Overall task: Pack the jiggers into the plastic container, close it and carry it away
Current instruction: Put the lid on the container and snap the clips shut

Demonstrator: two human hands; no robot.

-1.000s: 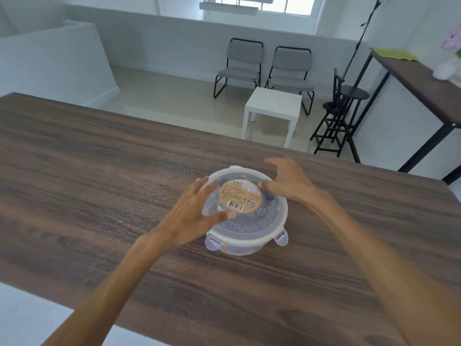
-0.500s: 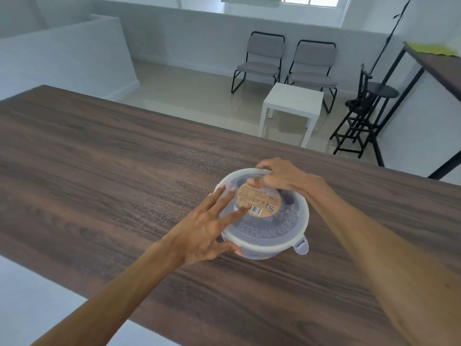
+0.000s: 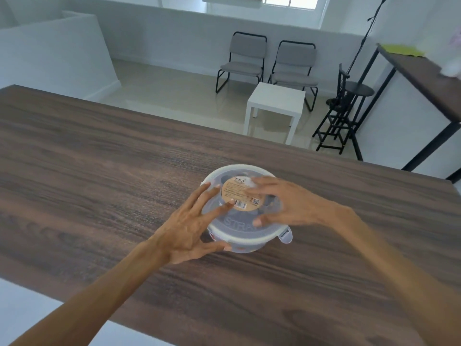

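Note:
A round clear plastic container (image 3: 245,242) stands on the dark wooden table (image 3: 99,171), its translucent lid (image 3: 224,176) on top with a round tan label. Dark shapes show dimly through the lid; I cannot make out the jiggers. My left hand (image 3: 192,228) lies spread on the lid's left side, thumb against the container's front wall. My right hand (image 3: 284,203) rests flat on the right half of the lid, fingers splayed over the label. A clip tab (image 3: 285,236) sticks out unlatched at the front right.
The table's far edge runs just behind the container, and its near edge is close to me. Beyond it are a white side table (image 3: 275,102), two grey chairs (image 3: 242,61), a black stool (image 3: 349,101) and a high dark counter (image 3: 424,78) at the right.
My right hand has slid from the lid's far rim onto its right half, over the label. My left hand stays on the left side. The view has shifted slightly.

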